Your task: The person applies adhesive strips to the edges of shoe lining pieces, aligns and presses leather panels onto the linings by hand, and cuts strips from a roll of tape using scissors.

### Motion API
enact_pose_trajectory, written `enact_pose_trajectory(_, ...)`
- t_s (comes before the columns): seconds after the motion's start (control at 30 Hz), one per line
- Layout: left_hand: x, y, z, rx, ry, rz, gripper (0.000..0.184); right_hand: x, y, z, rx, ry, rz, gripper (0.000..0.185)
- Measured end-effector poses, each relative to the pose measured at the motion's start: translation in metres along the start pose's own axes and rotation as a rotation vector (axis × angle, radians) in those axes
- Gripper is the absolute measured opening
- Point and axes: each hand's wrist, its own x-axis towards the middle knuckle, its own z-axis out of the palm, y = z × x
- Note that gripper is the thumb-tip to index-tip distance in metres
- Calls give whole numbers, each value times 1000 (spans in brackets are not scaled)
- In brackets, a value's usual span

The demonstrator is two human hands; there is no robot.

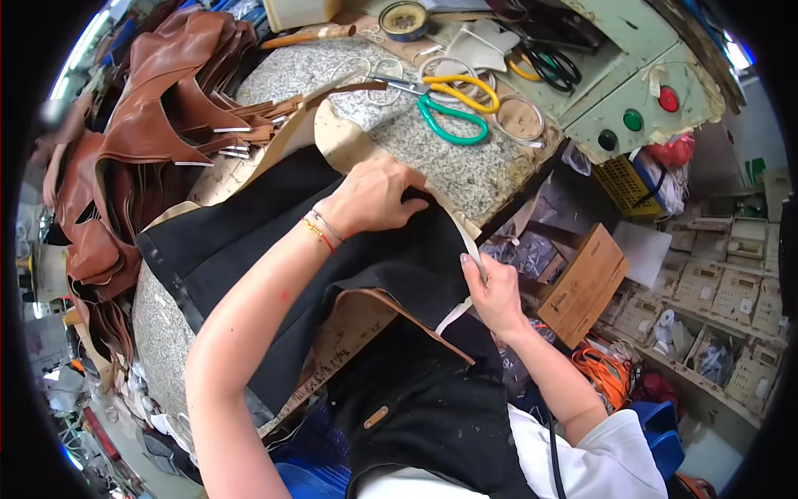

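Note:
A large black-lined leather piece [274,200] lies over the stone-topped table and hangs toward my lap, its curled lower edge showing brown. My left hand [374,195] rests on its upper part, fingers curled over the edge, thumb bent inward. At the right-hand border, my right hand [496,293] pinches the edge between thumb and fingers, where a narrow whitish strip shows. A cream-coloured flap [337,137] sticks up beyond my left hand. Scissors with green and yellow handles [453,116] lie open-handled on the stone top, past both hands.
Stacked brown leather pieces [158,108] drape over the table's left side. Black-handled scissors [555,71], a tape roll [404,20] and a wooden-handled tool [309,36] lie at the back. A panel with red and green buttons [648,108] stands right, above a wooden box [584,285].

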Motion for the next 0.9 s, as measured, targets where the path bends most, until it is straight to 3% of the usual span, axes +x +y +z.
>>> enact_pose_trajectory(0.07,7,-1,-4,50,-58,3,22,12,-1,-4,-113,140,-202,18)
enact_pose_trajectory(0.1,9,-1,-5,79,-73,8,22,14,-7,-9,-220,209,-238,24)
enact_pose_trajectory(0.17,12,0,-3,131,-106,22,24,30,-18,-12,-321,34,-750,41)
enact_pose_trajectory(0.2,13,5,-7,231,-155,-22,27,29,-20,-5,-379,-188,-728,51)
enact_pose_trajectory(0.27,13,11,-25,445,-245,-121,33,33,-21,10,-561,-121,-674,50)
enact_pose_trajectory(0.37,-12,3,-61,471,-368,-64,37,50,-38,18,-694,-89,-659,45)
enact_pose_trajectory(0.43,-29,51,-64,865,-518,169,21,55,-45,20,-782,-119,-669,42)
enact_pose_trajectory(0.47,-43,77,-52,977,-468,125,11,57,-46,20,-782,-127,-673,38)
enact_pose_trajectory(0.5,-43,90,-50,844,-623,112,9,57,-43,23,-751,-99,-661,38)
enact_pose_trajectory(0.6,-34,77,-88,955,-498,5,9,54,-43,21,-731,-63,-696,39)
enact_pose_trajectory(0.63,-24,54,-100,870,-538,-37,9,53,-43,22,-753,-65,-688,43)
enact_pose_trajectory(0.67,-22,27,-107,767,-415,62,10,52,-43,23,-773,-65,-681,47)
enact_pose_trajectory(0.7,-16,14,-110,779,-408,2,10,53,-43,24,-793,-61,-675,51)
enact_pose_trajectory(0.87,-7,-40,-80,823,-518,-197,53,75,-55,15,-496,-289,-730,59)
enact_pose_trajectory(0.9,-2,-43,-76,823,-594,-232,54,81,-60,16,-424,-345,-715,61)
